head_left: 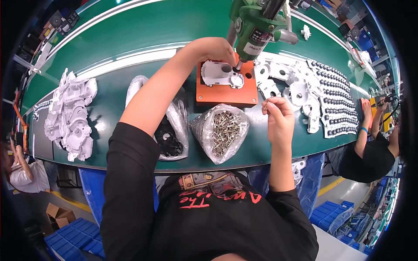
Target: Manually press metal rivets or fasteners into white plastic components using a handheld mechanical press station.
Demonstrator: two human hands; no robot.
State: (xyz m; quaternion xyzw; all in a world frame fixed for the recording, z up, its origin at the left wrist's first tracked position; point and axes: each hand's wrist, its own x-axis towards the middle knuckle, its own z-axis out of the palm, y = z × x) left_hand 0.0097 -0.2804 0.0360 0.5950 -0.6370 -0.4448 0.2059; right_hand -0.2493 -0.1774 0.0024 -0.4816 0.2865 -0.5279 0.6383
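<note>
A white moulded housing (212, 74) with round openings lies on an orange fixture block (226, 96). My left hand (218, 50) reaches over the housing's far side, fingers bent down and together beside the tip of a green press (252, 32); what they pinch, if anything, is hidden. Just off the block's right front corner, my right hand (280, 114) is raised with thumb and fingertips pinched; anything between them is too small to name. Nearest in front of the block sits a clear plastic bag (198, 129) full of metal screws (224, 130).
White housings (72, 117) are heaped at left. More white parts (300, 92) lie right of the block, beside rows of black-capped pieces (337, 100). A plastic bag of black parts (170, 140) lies under my left forearm. Other people work at both sides.
</note>
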